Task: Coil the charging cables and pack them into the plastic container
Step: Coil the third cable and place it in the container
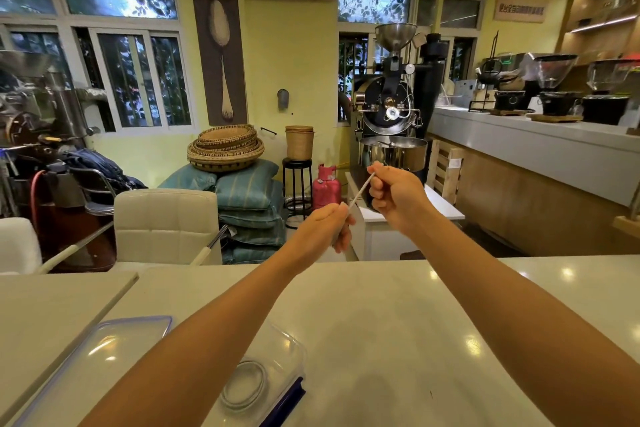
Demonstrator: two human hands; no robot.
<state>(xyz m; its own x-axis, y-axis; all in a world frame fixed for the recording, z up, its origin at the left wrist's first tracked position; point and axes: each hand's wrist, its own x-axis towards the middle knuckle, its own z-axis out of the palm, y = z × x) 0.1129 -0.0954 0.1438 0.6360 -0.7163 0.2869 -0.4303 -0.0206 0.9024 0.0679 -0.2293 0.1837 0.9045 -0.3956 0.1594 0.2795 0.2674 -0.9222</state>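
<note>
Both my arms reach forward over the white table (pixel 381 305). A white charging cable (pixel 360 191) is stretched taut between my hands, held up in the air beyond the table's far edge. My left hand (pixel 327 224) is closed on its lower end, and my right hand (pixel 394 191) pinches its upper end. A clear plastic container (pixel 277 350) stands near me on the table under my left forearm. A coiled white cable (pixel 244 386) lies inside it.
The container's clear lid (pixel 114 350) with a blue rim lies on the table to its left. White chairs (pixel 166 222) stand beyond the far edge. A coffee roaster (pixel 391 114) and a counter (pixel 536 149) with grinders are further back.
</note>
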